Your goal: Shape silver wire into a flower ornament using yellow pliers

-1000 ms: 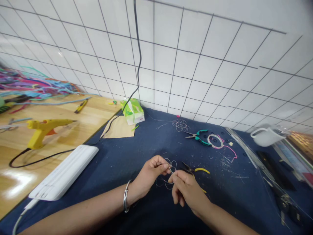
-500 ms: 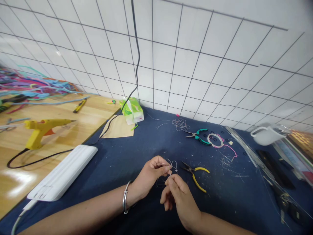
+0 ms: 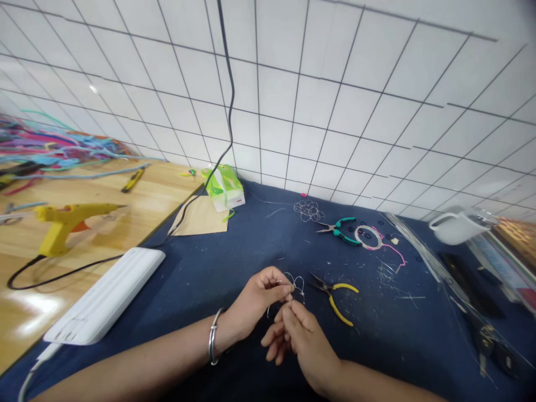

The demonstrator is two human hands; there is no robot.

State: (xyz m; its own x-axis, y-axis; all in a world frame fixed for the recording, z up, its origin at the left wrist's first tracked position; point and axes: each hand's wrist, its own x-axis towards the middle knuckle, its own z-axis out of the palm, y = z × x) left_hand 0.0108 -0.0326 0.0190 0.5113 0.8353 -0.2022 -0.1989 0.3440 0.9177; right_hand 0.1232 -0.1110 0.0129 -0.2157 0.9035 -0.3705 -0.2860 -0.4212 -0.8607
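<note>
Thin silvery wire bent into petal-like loops is pinched between the thumb and fingers of my left hand. Just below and to the right, my right hand is closed on a strand of the same wire, thumb against forefinger, its other fingers curled. The strand runs short and upright between the two hands. Part of the loops is hidden behind my fingers. Close by on the right lie yellow-handled pliers, jaws toward my hands. Farther back rests another looped wire flower shape.
Teal-handled pliers, a wire coil and wire scraps lie on the dark blue cloth. At right are straight wires and a white mug. A white power bank, tissue pack and yellow glue gun are at left.
My right hand has shifted slightly left and down, its curled fingers now farther under my left hand. My left hand keeps its pinch on the wire loops. The view has moved slightly.
</note>
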